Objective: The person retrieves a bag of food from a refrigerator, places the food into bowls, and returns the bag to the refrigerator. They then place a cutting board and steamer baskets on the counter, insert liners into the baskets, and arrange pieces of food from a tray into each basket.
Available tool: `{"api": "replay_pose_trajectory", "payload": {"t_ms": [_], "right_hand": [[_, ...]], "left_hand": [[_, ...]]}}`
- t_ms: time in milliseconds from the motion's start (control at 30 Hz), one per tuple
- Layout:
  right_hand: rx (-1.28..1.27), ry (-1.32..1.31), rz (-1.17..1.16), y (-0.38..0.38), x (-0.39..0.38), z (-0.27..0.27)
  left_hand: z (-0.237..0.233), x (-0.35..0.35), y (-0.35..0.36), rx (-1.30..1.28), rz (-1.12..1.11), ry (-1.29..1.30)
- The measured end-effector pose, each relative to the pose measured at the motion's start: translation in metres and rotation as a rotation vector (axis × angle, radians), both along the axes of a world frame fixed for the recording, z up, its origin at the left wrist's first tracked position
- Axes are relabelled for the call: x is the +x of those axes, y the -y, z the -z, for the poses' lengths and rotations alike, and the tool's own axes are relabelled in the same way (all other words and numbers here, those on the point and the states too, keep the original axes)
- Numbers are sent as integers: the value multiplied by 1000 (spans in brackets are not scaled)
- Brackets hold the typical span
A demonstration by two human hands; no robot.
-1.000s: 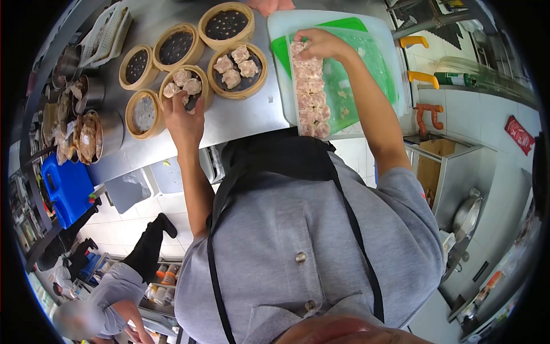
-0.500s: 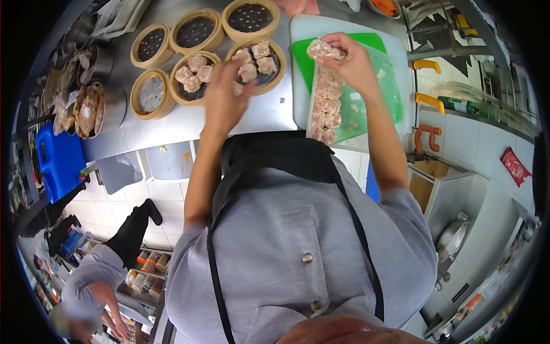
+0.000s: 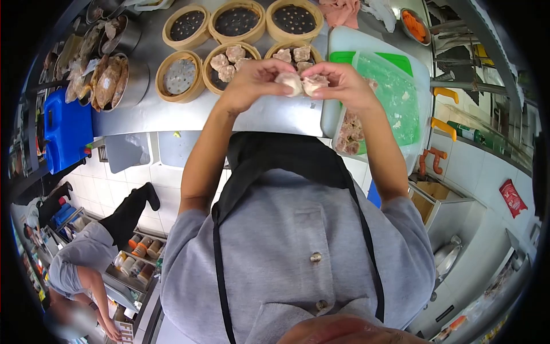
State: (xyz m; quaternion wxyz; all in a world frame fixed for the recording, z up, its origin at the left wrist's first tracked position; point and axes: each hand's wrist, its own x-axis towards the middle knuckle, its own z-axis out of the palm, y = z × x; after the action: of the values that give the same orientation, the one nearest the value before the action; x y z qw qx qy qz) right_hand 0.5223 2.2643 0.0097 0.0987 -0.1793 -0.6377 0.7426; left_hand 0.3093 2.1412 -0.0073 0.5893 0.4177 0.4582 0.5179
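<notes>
In front of my chest, my left hand (image 3: 252,85) pinches a pale siu mai dumpling (image 3: 290,84) between thumb and fingers. My right hand (image 3: 346,87) grips another siu mai (image 3: 314,85) right beside it; the two dumplings seem to touch. Just beyond the hands stands a bamboo steamer (image 3: 268,53) with several siu mai (image 3: 302,54) in it, partly covered by my fingers. Left of it, a second steamer (image 3: 207,80) also holds several siu mai (image 3: 227,73). Below my right wrist, a row of siu mai (image 3: 350,133) lies along the side of a clear plastic tray (image 3: 395,109).
Bamboo steamers with dark perforated bases (image 3: 186,26) line the back. A steamer with a pale liner (image 3: 180,77) stands at left. Metal pots (image 3: 133,86) hold bagged food. A white cutting board (image 3: 344,37) and green board (image 3: 344,57) lie at right. A co-worker (image 3: 86,258) is lower left.
My right hand has moved left from over the tray, carrying siu mai. My left hand has come right from the steamers and now holds one too. The view has shifted, moving the table rightward.
</notes>
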Motion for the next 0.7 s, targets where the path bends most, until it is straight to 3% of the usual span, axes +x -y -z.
{"api": "replay_pose_trajectory", "payload": {"t_ms": [33, 133, 167, 200, 267, 300, 367, 500, 600, 667, 700], "right_hand": [[-241, -130, -68, -5, -2, -3], [-149, -262, 143, -31, -18, 14], [49, -132, 296, -43, -28, 13], [254, -18, 353, -60, -38, 20], [640, 174, 421, -98, -62, 32], [819, 251, 433, -114, -75, 36], [974, 267, 432, -148, -100, 62], [1361, 249, 406, -161, -123, 84], [1536, 342, 377, -149, -119, 83], [1495, 356, 378, -144, -116, 84], [1559, 349, 479, -143, -112, 85]], "left_hand": [[3, -9, -4, 19, -11, 271], [5, -35, -21, 55, -142, 474], [0, -41, -33, 35, -223, 197], [2, -46, -48, 37, -218, 195], [8, -53, -88, 38, -300, -429], [13, -54, -107, 45, -296, -432], [28, -54, -144, 182, -397, -1045], [61, -51, -179, 230, -421, -1335], [73, -45, -184, 288, -437, -1395], [76, -46, -181, 343, -448, -1419], [76, -47, -180, 400, -472, -1441]]}}
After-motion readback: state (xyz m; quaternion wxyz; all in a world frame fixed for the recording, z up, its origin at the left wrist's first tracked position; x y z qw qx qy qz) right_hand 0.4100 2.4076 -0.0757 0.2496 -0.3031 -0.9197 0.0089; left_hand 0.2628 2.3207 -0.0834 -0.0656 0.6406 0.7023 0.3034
